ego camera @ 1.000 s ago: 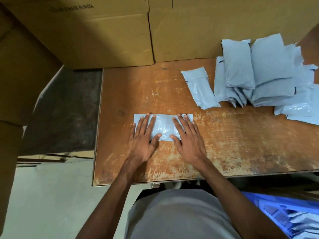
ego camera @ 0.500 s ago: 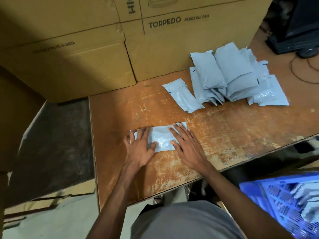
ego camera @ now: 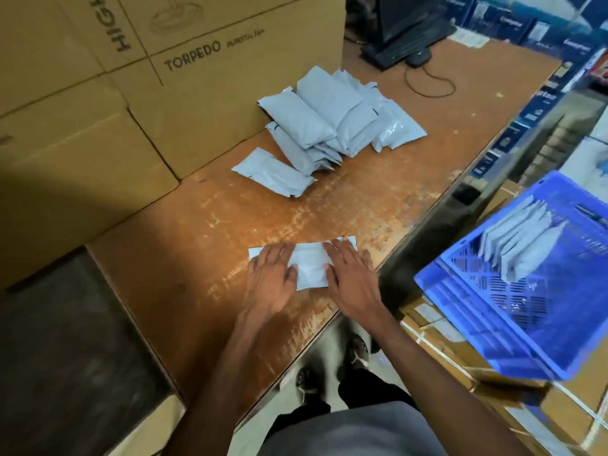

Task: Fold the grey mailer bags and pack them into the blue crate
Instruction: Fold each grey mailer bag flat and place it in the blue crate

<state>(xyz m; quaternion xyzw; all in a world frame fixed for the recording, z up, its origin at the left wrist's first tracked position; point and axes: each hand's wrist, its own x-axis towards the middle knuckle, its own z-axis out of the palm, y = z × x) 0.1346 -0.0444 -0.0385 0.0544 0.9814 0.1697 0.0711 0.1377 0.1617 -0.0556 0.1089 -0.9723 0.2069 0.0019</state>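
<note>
Worn wooden table (ego camera: 378, 199), lower centre: left hand (ego camera: 270, 278) and right hand (ego camera: 349, 275), fingers flat, press a folded mailer bag (ego camera: 309, 266); neither grips it. Advise firm creasing before lifting toward blue crate (ego camera: 473, 327), right of frame. Unfolded bags (ego camera: 329, 116) wait upper centre.

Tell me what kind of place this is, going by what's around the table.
Probably a shop's stockroom or packing area: big cardboard cartons printed TORPEDO against the worn table, a pile of grey mailer bags, and shelves of boxed goods behind.
</note>
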